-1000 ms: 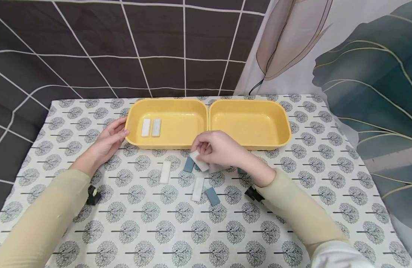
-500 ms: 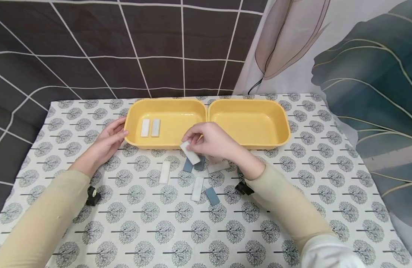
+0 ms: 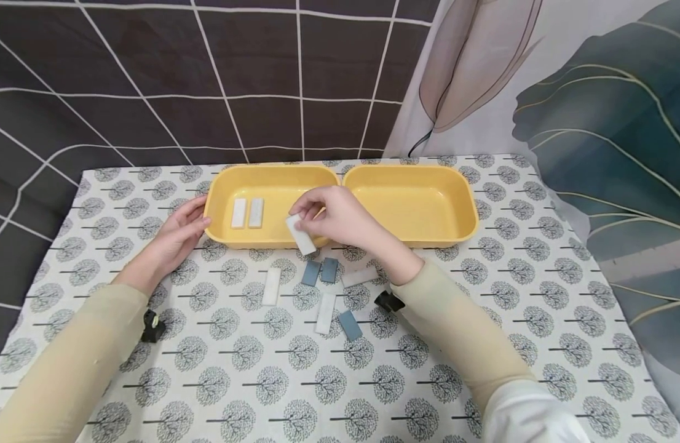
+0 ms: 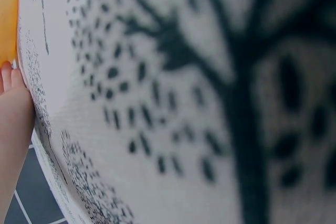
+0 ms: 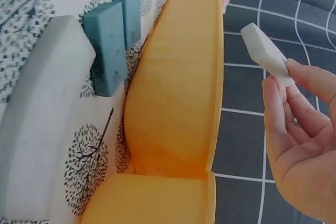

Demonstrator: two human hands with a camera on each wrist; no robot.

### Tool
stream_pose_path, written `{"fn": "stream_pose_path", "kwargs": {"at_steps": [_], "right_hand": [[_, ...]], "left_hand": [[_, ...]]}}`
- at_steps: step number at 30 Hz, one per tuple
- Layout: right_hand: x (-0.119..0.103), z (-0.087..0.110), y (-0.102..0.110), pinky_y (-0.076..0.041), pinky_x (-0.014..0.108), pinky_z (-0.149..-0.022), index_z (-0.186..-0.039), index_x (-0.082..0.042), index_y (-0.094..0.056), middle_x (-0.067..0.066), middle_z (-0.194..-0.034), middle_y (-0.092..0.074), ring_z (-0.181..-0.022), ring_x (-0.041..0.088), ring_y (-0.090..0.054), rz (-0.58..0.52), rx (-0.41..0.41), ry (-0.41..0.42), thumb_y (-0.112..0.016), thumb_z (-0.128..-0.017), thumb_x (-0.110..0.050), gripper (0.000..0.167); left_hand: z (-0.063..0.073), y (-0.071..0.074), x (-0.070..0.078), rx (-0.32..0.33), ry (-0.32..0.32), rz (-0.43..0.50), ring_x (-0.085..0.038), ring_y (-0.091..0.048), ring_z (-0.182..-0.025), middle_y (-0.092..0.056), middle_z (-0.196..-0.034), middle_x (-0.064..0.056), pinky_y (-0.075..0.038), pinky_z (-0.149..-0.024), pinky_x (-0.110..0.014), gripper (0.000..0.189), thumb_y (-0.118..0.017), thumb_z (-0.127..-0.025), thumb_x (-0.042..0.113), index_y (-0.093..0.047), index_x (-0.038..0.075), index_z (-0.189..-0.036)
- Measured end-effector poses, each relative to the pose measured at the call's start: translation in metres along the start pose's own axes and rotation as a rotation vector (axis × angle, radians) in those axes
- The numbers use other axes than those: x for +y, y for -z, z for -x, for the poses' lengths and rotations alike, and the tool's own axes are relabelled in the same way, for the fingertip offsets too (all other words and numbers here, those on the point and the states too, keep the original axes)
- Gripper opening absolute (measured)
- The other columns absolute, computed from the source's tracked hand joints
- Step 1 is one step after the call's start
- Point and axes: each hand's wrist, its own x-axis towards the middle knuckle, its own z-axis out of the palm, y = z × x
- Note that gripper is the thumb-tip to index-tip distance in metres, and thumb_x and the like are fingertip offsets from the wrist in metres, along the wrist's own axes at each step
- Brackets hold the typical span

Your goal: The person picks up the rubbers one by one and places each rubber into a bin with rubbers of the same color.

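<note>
My right hand (image 3: 336, 215) pinches a white rectangular block (image 3: 300, 234) between thumb and fingers, above the front rim of the left yellow bin (image 3: 296, 178). In the right wrist view the same white block (image 5: 265, 53) sticks out from the fingertips, raised over the bin's edge. My left hand (image 3: 179, 231) rests against the left end of that bin, thumb on its rim and fingers along the outside. Inside the bin, two whitish blocks, one white (image 3: 238, 213) and one greyish (image 3: 256, 213), lie side by side at the left.
A second yellow bin (image 3: 467, 212) adjoins on the right. In front lie blue blocks (image 3: 311, 272), (image 3: 329, 270), (image 3: 350, 325) and white blocks (image 3: 271, 286), (image 3: 326, 312), (image 3: 359, 276) on the tree-print cloth (image 3: 229, 381). A dark gridded backdrop (image 3: 251, 74) stands behind.
My right hand has lifted the white block from among the loose blocks and carried it up and left to the left bin's front rim. The left hand stays at the bin.
</note>
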Motion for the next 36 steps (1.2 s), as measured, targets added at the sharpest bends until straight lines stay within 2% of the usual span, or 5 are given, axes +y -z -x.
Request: {"fn": "stream_pose_path", "kwargs": {"at_steps": [5, 22, 26, 29, 36], "right_hand": [[0.001, -0.009, 0.000, -0.063, 0.023, -0.082, -0.109, 0.002, -0.078, 0.014, -0.099, -0.078, -0.090, 0.023, -0.072, -0.033, 0.037, -0.021, -0.080, -0.090, 0.000, 0.019], [0.015, -0.037, -0.016, -0.062, 0.020, -0.082, -0.106, 0.003, -0.077, 0.016, -0.099, -0.078, -0.089, 0.024, -0.072, -0.080, 0.148, -0.053, -0.082, -0.090, -0.001, 0.018], [0.020, -0.042, -0.022, -0.062, 0.019, -0.082, -0.107, 0.004, -0.077, 0.018, -0.100, -0.078, -0.090, 0.024, -0.071, -0.100, 0.163, -0.064, -0.081, -0.090, 0.000, 0.018], [0.023, -0.045, -0.026, -0.062, 0.018, -0.081, -0.107, 0.004, -0.076, 0.018, -0.101, -0.078, -0.090, 0.025, -0.072, -0.105, 0.164, -0.081, -0.080, -0.091, -0.001, 0.018], [0.028, -0.053, -0.035, -0.060, 0.017, -0.079, -0.109, 0.003, -0.076, 0.018, -0.103, -0.078, -0.091, 0.024, -0.071, -0.097, 0.142, -0.121, -0.081, -0.092, -0.003, 0.019]], "left_hand": [[0.001, 0.000, -0.001, 0.001, -0.007, 0.012, -0.016, -0.028, -0.158, 0.000, -0.180, -0.016, -0.026, -0.132, -0.019, 0.082, -0.060, -0.105, 0.004, -0.009, 0.003, -0.169], [0.002, 0.000, -0.001, -0.012, -0.025, -0.007, -0.023, -0.018, -0.164, 0.000, -0.179, -0.018, -0.029, -0.130, -0.017, 0.081, -0.060, -0.106, 0.005, -0.009, 0.000, -0.168], [0.002, 0.000, -0.002, -0.011, -0.036, 0.012, -0.009, -0.039, -0.150, -0.002, -0.178, -0.019, -0.033, -0.127, -0.015, 0.078, -0.060, -0.105, 0.003, -0.013, 0.001, -0.168], [0.002, -0.001, -0.001, -0.005, -0.036, 0.023, 0.001, -0.046, -0.137, -0.003, -0.178, -0.019, -0.035, -0.126, -0.014, 0.077, -0.061, -0.105, 0.003, -0.016, 0.002, -0.167], [0.002, 0.000, -0.001, -0.008, -0.030, 0.018, -0.019, -0.026, -0.159, -0.001, -0.179, -0.018, -0.034, -0.126, -0.013, 0.080, -0.061, -0.105, 0.004, -0.012, 0.002, -0.168]]}}
